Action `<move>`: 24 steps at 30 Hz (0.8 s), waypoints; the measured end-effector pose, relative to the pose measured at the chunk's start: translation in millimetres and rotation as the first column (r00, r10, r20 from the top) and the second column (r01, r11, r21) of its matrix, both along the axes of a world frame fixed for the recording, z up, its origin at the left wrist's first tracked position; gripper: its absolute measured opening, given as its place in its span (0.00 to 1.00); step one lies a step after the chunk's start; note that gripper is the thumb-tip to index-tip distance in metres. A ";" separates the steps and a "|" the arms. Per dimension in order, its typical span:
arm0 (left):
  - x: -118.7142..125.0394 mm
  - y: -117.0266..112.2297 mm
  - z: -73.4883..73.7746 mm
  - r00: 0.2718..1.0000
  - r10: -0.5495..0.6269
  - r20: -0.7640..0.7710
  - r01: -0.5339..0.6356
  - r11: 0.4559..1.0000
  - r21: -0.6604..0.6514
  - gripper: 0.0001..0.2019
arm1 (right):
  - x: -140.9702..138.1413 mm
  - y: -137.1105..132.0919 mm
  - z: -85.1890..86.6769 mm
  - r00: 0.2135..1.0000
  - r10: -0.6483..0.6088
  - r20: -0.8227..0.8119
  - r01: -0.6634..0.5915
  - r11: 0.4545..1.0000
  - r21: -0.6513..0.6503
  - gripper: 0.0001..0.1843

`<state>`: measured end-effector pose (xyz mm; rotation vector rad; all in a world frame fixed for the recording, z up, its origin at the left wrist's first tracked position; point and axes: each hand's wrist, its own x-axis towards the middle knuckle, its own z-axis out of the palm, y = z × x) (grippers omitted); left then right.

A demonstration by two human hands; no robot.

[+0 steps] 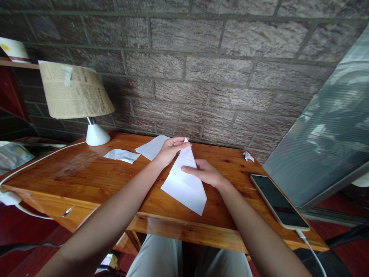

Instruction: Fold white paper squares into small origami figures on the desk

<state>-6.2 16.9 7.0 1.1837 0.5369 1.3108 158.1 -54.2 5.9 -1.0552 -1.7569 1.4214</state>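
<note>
A white sheet of paper [184, 184], folded to a point at its far end, lies on the wooden table [86, 181]. My left hand [170, 150] pinches the pointed far tip of the sheet, a ring on one finger. My right hand [206, 172] rests on the sheet's right side, its fingers pressed flat along the fold. A second white sheet [151, 147] lies just behind my left hand.
A crumpled paper piece [122, 155] lies to the left, a small folded paper bit [248, 156] at the far right. A phone [279, 201] on a cable lies near the right edge. A lamp [75, 96] stands at the back left, brick wall behind.
</note>
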 end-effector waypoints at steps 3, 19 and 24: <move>-0.3 -2.0 1.6 1.000 -0.013 0.011 0.013 1.000 -0.012 0.19 | 0.7 1.0 -1.2 1.000 0.001 0.008 -0.001 1.000 -0.001 0.22; -1.5 -7.2 8.0 0.996 -0.052 0.079 0.054 0.998 -0.016 0.16 | -0.6 -0.7 -0.3 0.999 -0.040 0.022 0.040 0.999 -0.020 0.22; -1.8 -7.0 7.9 0.997 -0.043 0.059 0.044 0.999 -0.014 0.17 | -0.9 -0.5 -0.5 0.998 -0.046 0.032 0.047 0.999 -0.026 0.22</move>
